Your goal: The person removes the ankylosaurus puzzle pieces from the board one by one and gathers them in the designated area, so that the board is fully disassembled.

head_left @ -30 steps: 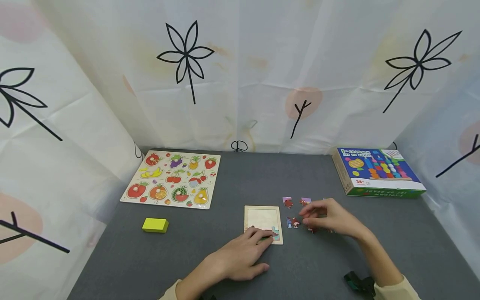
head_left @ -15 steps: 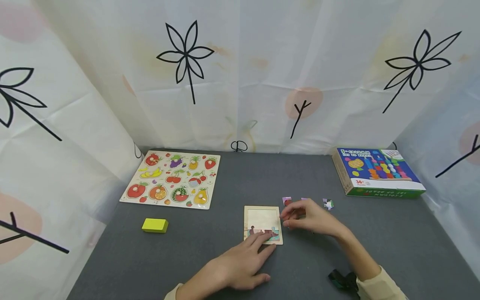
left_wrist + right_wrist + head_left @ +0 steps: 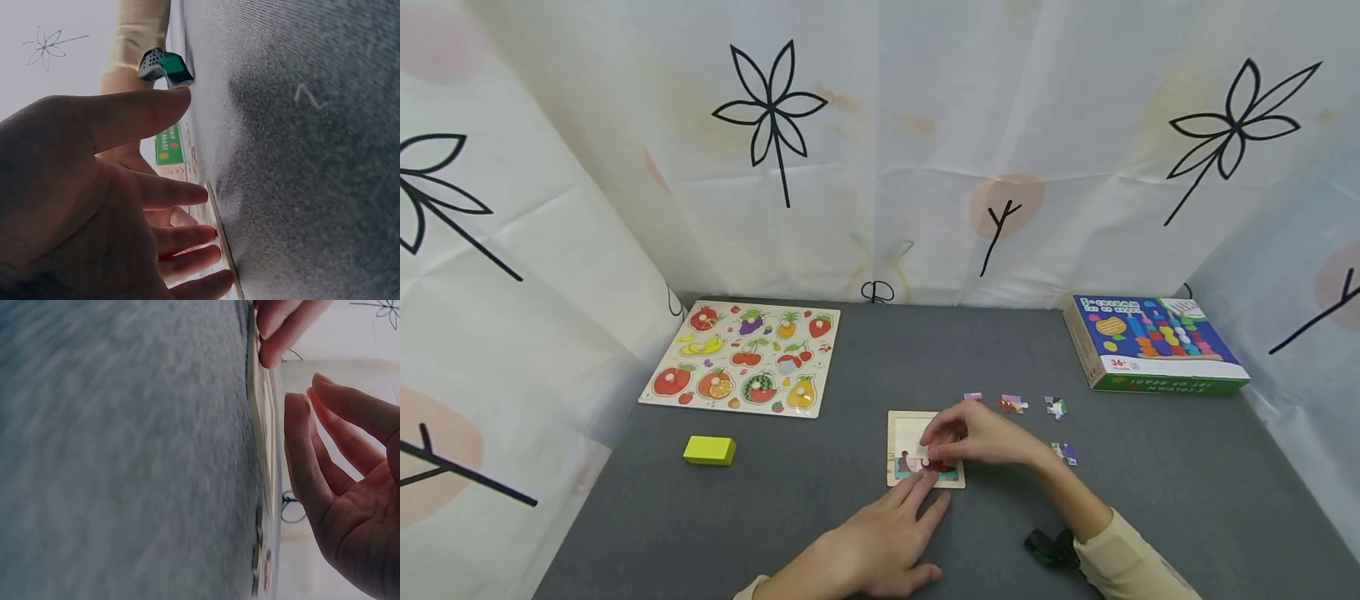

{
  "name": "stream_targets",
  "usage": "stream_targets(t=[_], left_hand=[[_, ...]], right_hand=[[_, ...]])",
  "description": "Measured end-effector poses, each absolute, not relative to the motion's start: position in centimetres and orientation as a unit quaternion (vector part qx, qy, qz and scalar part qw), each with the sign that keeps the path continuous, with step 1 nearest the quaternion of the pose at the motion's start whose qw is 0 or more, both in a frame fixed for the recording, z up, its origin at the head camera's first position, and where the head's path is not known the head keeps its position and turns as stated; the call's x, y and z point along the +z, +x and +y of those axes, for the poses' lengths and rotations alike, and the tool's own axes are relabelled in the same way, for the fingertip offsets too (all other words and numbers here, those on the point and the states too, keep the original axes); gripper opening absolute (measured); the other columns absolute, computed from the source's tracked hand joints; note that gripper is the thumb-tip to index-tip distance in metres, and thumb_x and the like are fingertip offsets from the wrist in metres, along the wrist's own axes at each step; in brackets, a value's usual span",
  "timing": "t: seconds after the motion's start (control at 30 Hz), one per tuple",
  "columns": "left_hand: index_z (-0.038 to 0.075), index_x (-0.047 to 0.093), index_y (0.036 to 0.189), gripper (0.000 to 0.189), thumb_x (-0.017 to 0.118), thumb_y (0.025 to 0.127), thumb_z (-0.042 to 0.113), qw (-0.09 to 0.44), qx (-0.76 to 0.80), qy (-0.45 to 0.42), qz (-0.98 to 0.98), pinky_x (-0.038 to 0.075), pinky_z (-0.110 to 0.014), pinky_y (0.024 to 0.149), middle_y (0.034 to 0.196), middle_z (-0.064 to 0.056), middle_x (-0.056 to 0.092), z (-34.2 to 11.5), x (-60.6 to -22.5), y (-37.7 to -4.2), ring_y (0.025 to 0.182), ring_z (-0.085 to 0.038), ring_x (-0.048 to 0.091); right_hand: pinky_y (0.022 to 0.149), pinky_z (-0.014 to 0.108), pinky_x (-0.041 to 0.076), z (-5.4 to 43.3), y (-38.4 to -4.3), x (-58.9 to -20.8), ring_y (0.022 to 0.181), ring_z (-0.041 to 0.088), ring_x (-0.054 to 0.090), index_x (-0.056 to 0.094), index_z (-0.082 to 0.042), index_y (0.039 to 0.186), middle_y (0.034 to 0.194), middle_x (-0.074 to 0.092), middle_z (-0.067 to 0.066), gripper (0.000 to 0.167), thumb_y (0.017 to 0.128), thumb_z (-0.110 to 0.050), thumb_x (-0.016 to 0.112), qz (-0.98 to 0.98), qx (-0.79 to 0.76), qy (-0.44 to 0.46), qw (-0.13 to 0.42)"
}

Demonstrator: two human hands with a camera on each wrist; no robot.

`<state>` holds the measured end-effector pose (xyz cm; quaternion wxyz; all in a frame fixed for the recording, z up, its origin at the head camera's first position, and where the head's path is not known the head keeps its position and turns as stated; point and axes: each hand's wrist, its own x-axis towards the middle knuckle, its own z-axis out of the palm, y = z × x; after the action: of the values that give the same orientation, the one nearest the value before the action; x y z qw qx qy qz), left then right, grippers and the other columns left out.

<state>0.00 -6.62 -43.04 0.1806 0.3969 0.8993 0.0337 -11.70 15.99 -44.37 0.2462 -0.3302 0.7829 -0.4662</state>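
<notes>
A wooden puzzle board (image 3: 891, 433) lies at the middle of the table, with picture pieces (image 3: 951, 476) in its lower part. My left hand (image 3: 880, 533) rests its fairly straight fingertips on the board's near edge; in the left wrist view these fingers (image 3: 184, 240) touch the rim. Over the board's right side, my right hand (image 3: 988, 435) has thumb and fingertips drawn together, seemingly pinching a puzzle piece that the fingers mostly hide. Loose puzzle pieces lie right of the board, including one at the back (image 3: 1012, 404) and another farther right (image 3: 1056, 407).
A fruit puzzle board (image 3: 741, 358) lies at back left, with a yellow block (image 3: 710, 451) in front of it. At back right is a blue and green toy box (image 3: 1157, 343). Patterned white curtains (image 3: 880, 150) stand around the grey table (image 3: 820, 467).
My right hand has moved left from the loose pieces to over the puzzle board. The left hand has slid slightly toward me, uncovering more of the board's lower part.
</notes>
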Motion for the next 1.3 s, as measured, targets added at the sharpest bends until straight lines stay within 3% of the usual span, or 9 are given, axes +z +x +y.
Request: stream_targets(t=[0.2,0.4,0.9,1.1,1.3], left_hand=[[0.016,0.043,0.166,0.082,0.064,0.102,0.063,0.155,0.016,0.398,0.904,0.039,-0.034,0.130,0.177,-0.012,0.032,-6.6,-43.1,0.4,0.166,-0.029,0.031],[0.017,0.041,0.167,0.083,0.064,0.102,0.064,0.164,0.017,0.391,0.905,0.039,-0.035,0.130,0.179,-0.011,0.029,-6.5,-43.2,0.4,0.167,-0.028,0.029],[0.017,0.044,0.165,0.083,0.064,0.102,0.066,0.151,-0.003,0.404,0.902,0.041,-0.036,0.129,0.177,-0.012,0.032,-6.4,-43.5,0.5,0.166,-0.030,0.032],[0.017,0.044,0.165,0.082,0.064,0.102,0.066,0.154,0.002,0.404,0.902,0.041,-0.037,0.129,0.178,-0.011,0.031,-6.4,-43.5,0.4,0.166,-0.029,0.030],[0.017,0.045,0.165,0.081,0.063,0.102,0.065,0.162,0.005,0.404,0.900,0.041,-0.037,0.129,0.179,-0.011,0.029,-6.4,-43.5,0.3,0.168,-0.028,0.027]], right_hand=[[0.074,0.022,0.060,14.6,-12.1,-44.6,0.077,0.008,0.071,0.079,0.002,0.112,0.092,0.080,0.020,0.016,0.101,-0.008,0.075,0.775,-0.458,-0.342,0.268],[0.068,0.026,0.062,13.4,-12.6,-44.3,0.073,0.011,0.072,0.080,0.006,0.108,0.092,0.082,0.021,0.014,0.100,-0.003,0.072,0.774,-0.455,-0.331,0.290],[0.062,0.021,0.058,12.2,-13.0,-44.3,0.065,0.011,0.068,0.080,0.005,0.101,0.081,0.079,0.017,0.011,0.097,-0.004,0.078,0.782,-0.438,-0.307,0.320],[0.062,0.022,0.057,12.3,-12.8,-44.4,0.067,0.012,0.067,0.078,0.004,0.102,0.086,0.079,0.019,0.009,0.097,-0.004,0.077,0.780,-0.439,-0.322,0.309],[0.072,0.021,0.060,12.4,-12.5,-44.3,0.078,0.014,0.075,0.077,0.003,0.102,0.092,0.081,0.019,0.007,0.096,-0.001,0.075,0.778,-0.450,-0.326,0.294]])
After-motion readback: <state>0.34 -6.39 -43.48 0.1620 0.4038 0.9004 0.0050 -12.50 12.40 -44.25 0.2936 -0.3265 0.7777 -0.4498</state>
